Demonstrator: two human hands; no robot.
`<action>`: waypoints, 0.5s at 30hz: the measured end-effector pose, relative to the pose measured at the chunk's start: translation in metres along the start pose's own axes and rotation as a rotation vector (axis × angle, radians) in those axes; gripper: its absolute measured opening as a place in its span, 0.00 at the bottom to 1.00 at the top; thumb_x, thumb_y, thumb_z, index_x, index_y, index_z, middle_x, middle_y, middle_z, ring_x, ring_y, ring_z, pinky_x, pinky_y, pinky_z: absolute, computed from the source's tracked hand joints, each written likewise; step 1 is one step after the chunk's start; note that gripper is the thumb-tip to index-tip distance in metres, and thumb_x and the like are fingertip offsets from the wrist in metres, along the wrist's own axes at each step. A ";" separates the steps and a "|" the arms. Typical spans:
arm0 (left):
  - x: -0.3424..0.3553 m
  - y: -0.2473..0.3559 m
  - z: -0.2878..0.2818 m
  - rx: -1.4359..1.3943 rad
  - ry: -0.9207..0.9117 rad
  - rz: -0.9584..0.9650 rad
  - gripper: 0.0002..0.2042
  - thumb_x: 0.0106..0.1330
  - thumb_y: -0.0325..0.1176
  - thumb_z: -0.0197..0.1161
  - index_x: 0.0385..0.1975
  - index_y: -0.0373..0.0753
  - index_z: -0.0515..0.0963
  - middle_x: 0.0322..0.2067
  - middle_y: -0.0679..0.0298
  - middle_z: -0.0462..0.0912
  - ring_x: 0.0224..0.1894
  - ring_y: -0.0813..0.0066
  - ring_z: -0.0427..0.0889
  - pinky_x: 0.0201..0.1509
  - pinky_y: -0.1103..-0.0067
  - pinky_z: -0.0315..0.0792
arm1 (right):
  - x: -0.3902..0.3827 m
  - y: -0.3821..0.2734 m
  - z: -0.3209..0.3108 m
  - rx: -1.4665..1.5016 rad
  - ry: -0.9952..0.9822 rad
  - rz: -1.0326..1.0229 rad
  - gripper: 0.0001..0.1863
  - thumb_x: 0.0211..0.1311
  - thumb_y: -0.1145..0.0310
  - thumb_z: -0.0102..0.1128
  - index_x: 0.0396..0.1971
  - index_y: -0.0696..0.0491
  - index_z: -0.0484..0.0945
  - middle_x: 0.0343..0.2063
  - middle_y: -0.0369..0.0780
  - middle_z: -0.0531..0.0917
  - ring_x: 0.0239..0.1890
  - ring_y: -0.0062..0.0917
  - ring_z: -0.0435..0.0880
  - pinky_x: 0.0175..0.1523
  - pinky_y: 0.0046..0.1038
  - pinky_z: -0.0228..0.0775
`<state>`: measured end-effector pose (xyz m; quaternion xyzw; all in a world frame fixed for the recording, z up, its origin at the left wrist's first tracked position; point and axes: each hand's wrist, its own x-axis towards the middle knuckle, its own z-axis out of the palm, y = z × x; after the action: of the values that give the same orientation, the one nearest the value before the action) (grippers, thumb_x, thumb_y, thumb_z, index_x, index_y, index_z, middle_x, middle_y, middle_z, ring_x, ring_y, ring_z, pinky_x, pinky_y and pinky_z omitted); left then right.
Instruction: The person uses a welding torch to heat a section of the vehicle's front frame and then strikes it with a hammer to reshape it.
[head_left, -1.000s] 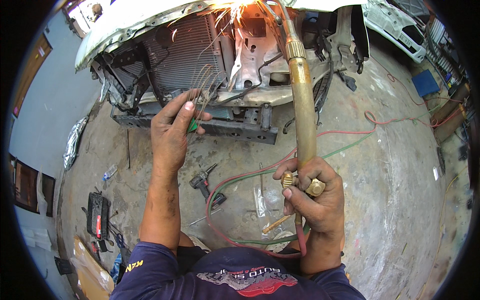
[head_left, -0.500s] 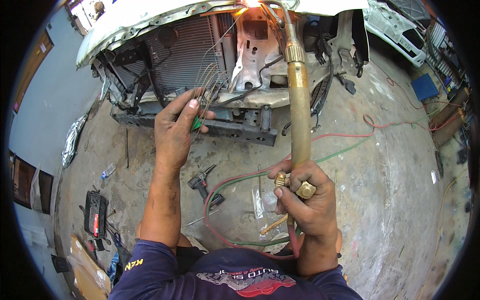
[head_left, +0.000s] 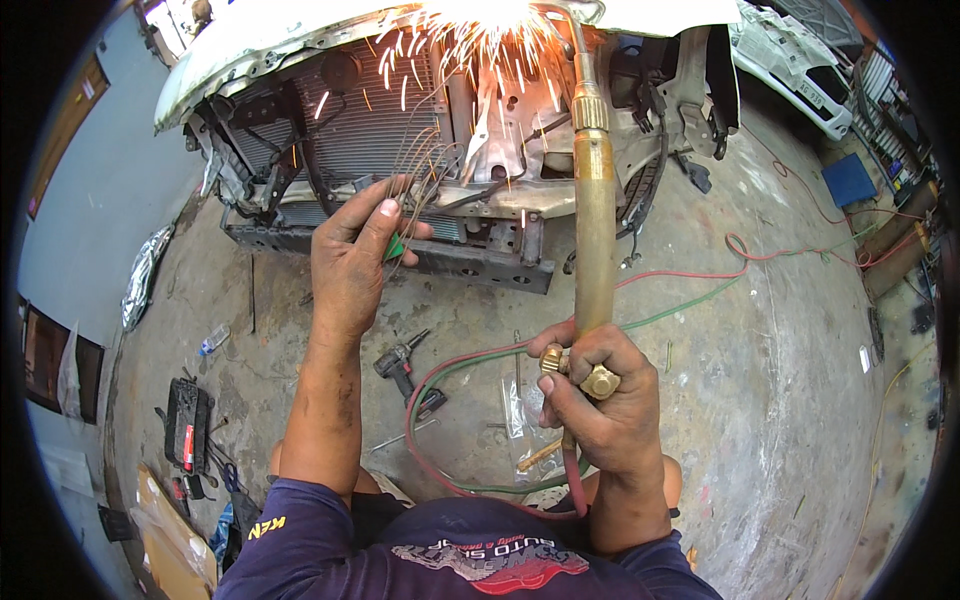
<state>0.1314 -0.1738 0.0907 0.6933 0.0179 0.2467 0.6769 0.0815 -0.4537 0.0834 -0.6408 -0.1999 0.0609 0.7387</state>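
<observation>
My left hand [head_left: 347, 262] is closed on a looped bundle of thin welding wire [head_left: 428, 150], with something green [head_left: 393, 246] showing between the fingers. One wire end runs up toward the car's front. My right hand [head_left: 612, 415] grips a brass gas torch [head_left: 595, 220] by its valve end, thumb and fingers around the two knobs. The torch's bent tip reaches the upper edge of the car's stripped front end [head_left: 480, 190]. Bright orange sparks [head_left: 490, 40] spray down from there and hide the exact contact point.
Red and green hoses [head_left: 440, 365] trail from the torch across the concrete floor [head_left: 750, 400]. A cordless drill [head_left: 402, 372], a black tool case [head_left: 186, 425] and a plastic bottle [head_left: 214, 340] lie on it. Another car [head_left: 795, 70] stands far right, near a blue panel [head_left: 849, 184].
A small glow at the torch tip has become a wide shower of sparks. My right hand and the torch have shifted slightly left and up; my left hand stays nearly still.
</observation>
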 end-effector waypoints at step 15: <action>0.001 -0.002 -0.001 -0.052 -0.017 -0.001 0.16 0.80 0.34 0.62 0.62 0.33 0.82 0.48 0.57 0.89 0.41 0.71 0.91 0.34 0.81 0.81 | -0.003 -0.010 -0.001 -0.067 0.020 0.011 0.13 0.63 0.85 0.66 0.30 0.52 0.71 0.24 0.38 0.82 0.25 0.19 0.86 0.35 0.25 0.81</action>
<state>0.1320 -0.1721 0.0894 0.6774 0.0060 0.2409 0.6950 0.0775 -0.4573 0.0927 -0.6670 -0.1908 0.0520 0.7183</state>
